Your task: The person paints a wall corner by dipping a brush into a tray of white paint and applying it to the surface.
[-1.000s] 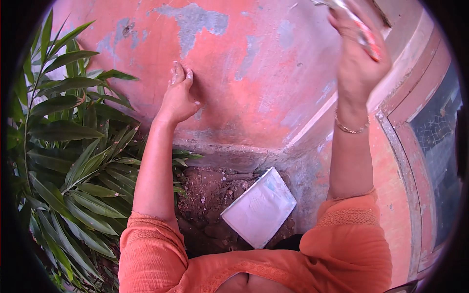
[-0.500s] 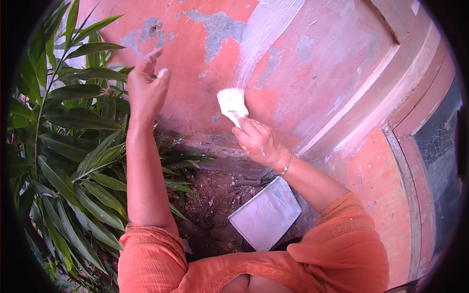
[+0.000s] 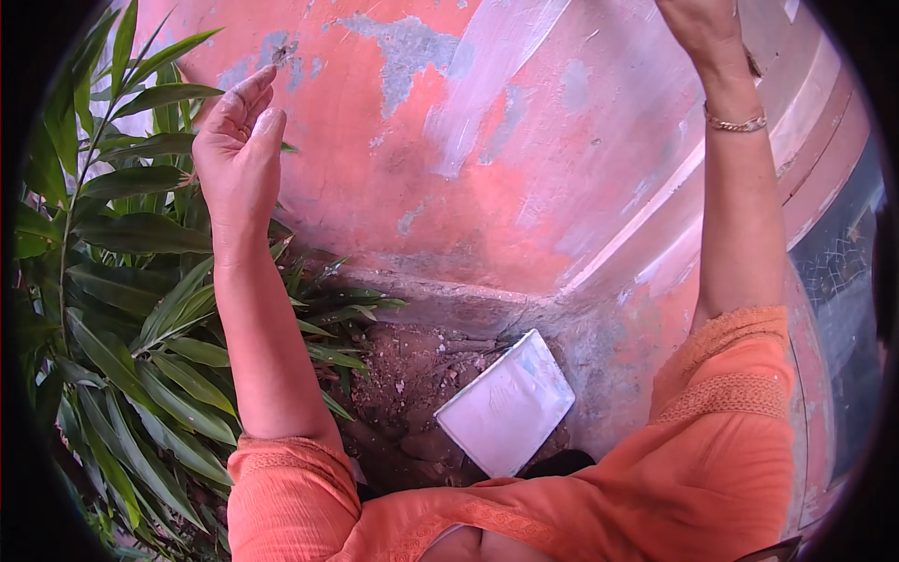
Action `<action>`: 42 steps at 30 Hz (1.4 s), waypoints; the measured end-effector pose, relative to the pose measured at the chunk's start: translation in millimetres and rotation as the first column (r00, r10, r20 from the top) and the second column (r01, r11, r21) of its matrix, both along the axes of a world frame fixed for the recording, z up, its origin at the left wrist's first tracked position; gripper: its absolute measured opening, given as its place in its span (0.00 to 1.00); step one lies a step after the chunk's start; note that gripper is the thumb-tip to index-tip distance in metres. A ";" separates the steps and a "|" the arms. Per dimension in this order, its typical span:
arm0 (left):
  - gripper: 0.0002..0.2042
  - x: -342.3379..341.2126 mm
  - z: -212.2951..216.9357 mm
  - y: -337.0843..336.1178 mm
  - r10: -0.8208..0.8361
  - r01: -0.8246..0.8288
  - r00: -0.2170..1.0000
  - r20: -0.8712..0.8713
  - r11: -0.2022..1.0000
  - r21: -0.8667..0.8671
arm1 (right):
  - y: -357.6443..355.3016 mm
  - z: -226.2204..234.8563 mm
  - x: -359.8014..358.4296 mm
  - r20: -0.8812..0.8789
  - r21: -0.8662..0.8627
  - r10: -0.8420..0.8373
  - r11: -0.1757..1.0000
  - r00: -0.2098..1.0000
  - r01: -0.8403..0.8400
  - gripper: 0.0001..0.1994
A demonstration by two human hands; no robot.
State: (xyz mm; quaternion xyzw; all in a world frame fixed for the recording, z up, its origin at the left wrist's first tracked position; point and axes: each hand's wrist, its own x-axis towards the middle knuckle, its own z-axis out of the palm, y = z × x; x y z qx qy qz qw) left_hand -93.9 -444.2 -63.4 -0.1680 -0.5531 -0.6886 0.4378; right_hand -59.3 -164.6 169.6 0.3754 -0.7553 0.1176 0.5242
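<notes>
My left hand (image 3: 239, 155) is raised in front of the weathered pink wall (image 3: 346, 159), beside the leafy plant. Its fingers are loosely stretched with the thumb apart, and nothing is in it. Whitish smears show on the fingertips. High at the right, my right hand (image 3: 700, 28) reaches up along the wall with its fingers cut off by the upper edge. The paintbrush it gripped half a second ago is outside the picture. A streak of white paint (image 3: 482, 84) runs down the wall between my hands.
Long-leaved green plants (image 3: 140, 234) crowd the left side. Below the wall, a white rectangular lid or tray (image 3: 506, 407) lies tilted on the brown soil (image 3: 403, 384). A raised moulding (image 3: 646, 229) and a dark panel (image 3: 838, 300) stand at the right.
My right hand has swung up and to the right, away from the lower end of the white streak, taking the brush out of view. My left hand has shifted slightly left and up.
</notes>
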 end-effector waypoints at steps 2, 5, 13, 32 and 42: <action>0.18 3.5 3.2 -0.7 0.006 -0.006 1.000 -0.012 1.000 0.001 | 1.4 -19.5 -9.5 -0.237 0.143 -0.060 0.985 0.970 0.096 0.02; 0.18 12.4 6.5 -7.7 0.014 -0.012 0.999 -0.034 0.999 0.035 | 19.5 -97.2 -40.1 -0.469 0.339 -0.222 0.849 0.855 0.406 0.04; 0.17 18.8 5.7 -20.6 0.016 -0.013 1.000 -0.026 0.996 0.089 | -2.5 -323.4 -2.2 0.141 0.434 -0.046 0.901 0.989 -0.020 0.11; 0.15 25.2 11.9 -7.8 -0.042 0.051 0.992 -0.117 0.996 0.076 | -68.1 -68.1 -15.5 -0.258 0.117 0.100 0.991 0.961 -0.072 0.03; 0.15 41.0 17.1 -19.5 -0.027 0.043 0.986 -0.164 0.995 0.094 | -65.6 -318.6 -42.3 0.010 0.559 0.012 0.829 1.000 -0.016 0.09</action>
